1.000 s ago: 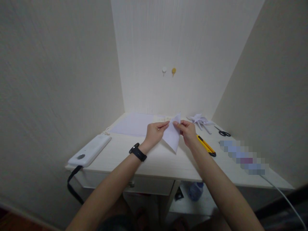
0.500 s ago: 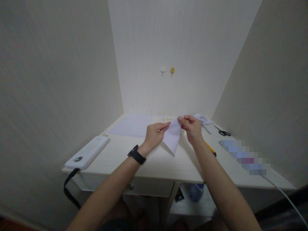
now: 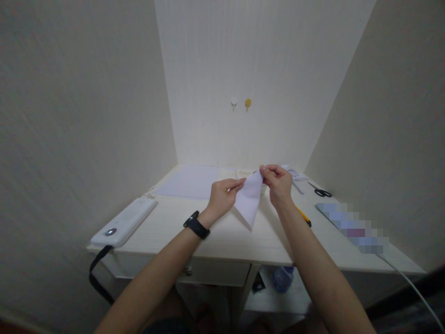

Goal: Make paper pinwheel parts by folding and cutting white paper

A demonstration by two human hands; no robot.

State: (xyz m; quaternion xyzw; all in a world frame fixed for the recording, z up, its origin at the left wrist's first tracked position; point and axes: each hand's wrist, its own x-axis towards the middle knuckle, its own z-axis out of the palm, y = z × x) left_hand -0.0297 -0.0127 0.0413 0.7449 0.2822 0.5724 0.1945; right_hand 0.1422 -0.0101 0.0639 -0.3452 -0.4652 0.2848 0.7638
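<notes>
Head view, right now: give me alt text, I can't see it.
The left hand and right hand hold a piece of paper over a white desk. Scissors and a partly hidden yellow cutter lie to the right; a flat sheet and a white device lie to the left.

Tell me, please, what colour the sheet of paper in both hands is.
The sheet of paper is white, with a faint lilac tint; the head view shows it best.

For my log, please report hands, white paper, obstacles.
Left hand, right hand pinching white paper sheet. Corner pointing down. Yellow-black tool partly behind right forearm.
</notes>
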